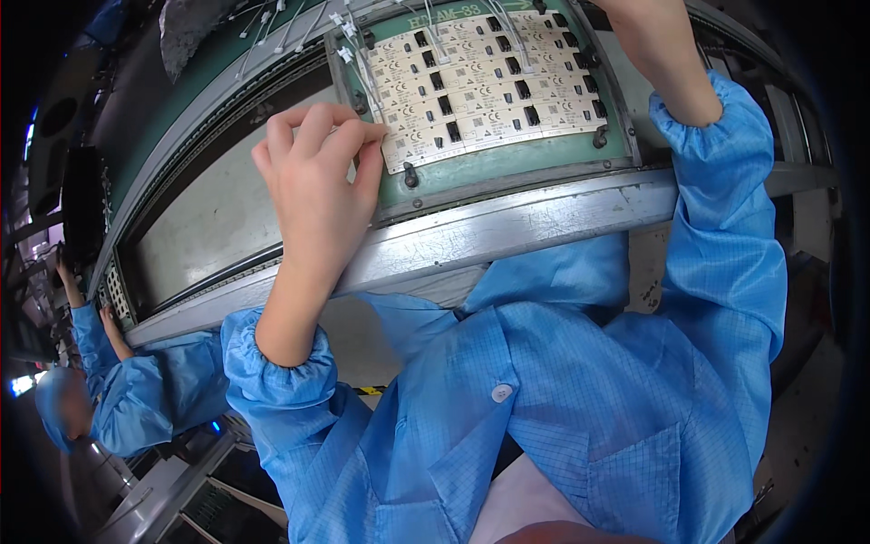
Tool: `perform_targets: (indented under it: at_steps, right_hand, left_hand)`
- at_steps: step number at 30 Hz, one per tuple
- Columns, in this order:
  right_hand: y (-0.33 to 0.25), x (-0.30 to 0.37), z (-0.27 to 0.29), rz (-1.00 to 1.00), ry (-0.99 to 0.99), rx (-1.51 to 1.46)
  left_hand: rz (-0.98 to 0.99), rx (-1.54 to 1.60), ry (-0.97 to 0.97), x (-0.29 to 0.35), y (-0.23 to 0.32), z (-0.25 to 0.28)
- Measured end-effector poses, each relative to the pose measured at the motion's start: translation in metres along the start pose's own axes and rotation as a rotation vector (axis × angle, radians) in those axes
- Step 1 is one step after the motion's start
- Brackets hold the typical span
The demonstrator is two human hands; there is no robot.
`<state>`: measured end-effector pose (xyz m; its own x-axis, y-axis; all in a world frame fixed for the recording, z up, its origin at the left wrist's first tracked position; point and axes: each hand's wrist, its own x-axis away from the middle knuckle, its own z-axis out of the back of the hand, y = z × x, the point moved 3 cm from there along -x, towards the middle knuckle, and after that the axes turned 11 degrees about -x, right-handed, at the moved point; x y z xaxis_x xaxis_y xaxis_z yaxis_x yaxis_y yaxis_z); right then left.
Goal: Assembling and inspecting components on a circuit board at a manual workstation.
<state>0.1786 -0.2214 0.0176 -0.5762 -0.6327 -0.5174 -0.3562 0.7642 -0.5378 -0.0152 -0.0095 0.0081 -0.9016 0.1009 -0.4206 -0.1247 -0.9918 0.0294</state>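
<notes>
A panel of white circuit boards (480,95) with rows of black components lies in a green fixture (507,177). My left hand (322,168) is at the panel's left edge, fingers curled together in a pinch; whatever is between the fingertips is hidden. White cables with small connectors (345,54) run along the panel's left side, close above this hand. More thin white cables (507,38) lie over the panel's upper part. My right hand (630,14) reaches past the panel's upper right corner, and its fingers are cut off by the picture's top edge.
A metal rail (535,213) runs along the near side of the fixture. Dark clips (410,175) stand at the panel's rim. Loose white cables (265,36) and a clear plastic bag (195,36) lie at the far left. Another person in blue (154,399) works farther along the line at left.
</notes>
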Motion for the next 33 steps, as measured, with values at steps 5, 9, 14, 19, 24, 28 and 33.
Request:
perform_targets:
  at_steps: [5, 9, 14, 19, 24, 28, 33]
  right_hand:
    - [-0.009, 0.031, -0.010, -0.058, 0.252, 0.828]
    - [-0.010, 0.037, -0.006, -0.090, 0.250, 0.844]
    - [0.008, 0.044, -0.001, -0.159, 0.284, 0.771]
    - [0.029, 0.046, -0.025, -0.072, 0.172, 1.274]
    - [0.052, 0.051, -0.060, -0.075, -0.001, 1.498]
    - [0.050, 0.054, -0.031, 0.008, -0.069, 1.765]
    - [0.067, 0.056, -0.018, -0.224, 0.057, 1.472]
  left_hand:
    - [0.086, 0.077, -0.016, 0.014, 0.004, -0.023]
    - [0.006, -0.058, -0.007, 0.011, 0.016, -0.020]
    - [-0.094, -0.086, -0.065, 0.012, 0.020, -0.010]
    - [-0.076, 0.021, -0.188, -0.004, 0.006, 0.005]
    - [0.086, 0.050, -0.070, -0.040, -0.085, 0.010]
    - [0.069, -0.117, -0.061, -0.061, -0.095, -0.036]
    - [-0.062, -0.159, -0.034, -0.065, -0.113, -0.052]
